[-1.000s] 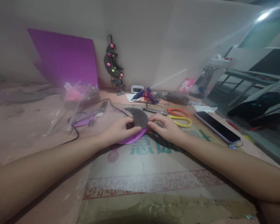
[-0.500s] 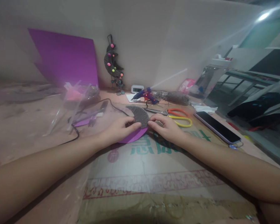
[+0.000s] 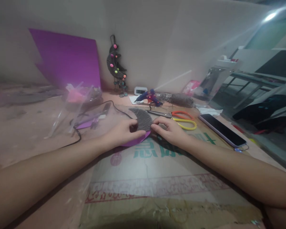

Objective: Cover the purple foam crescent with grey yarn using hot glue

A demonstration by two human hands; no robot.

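Note:
A crescent-shaped piece (image 3: 143,118), purple underneath and wound with grey yarn on its upper part, lies on a flattened cardboard sheet (image 3: 157,171). My left hand (image 3: 122,131) rests on its left side with fingers curled onto the yarn-covered edge. My right hand (image 3: 169,128) pinches the crescent's right edge with thumb and fingers. Both forearms reach in from the bottom corners.
Orange-and-yellow scissors (image 3: 182,119) and a blue glue gun (image 3: 149,96) lie just behind the hands. A phone (image 3: 221,128) lies at right. A finished moon ornament (image 3: 115,65) and a purple sheet (image 3: 66,58) lean on the wall. Plastic bags (image 3: 81,97) and a black cable (image 3: 76,132) sit at left.
The crescent has turned slightly between my hands and my left fingers have shifted on its edge. Both arms stay in place.

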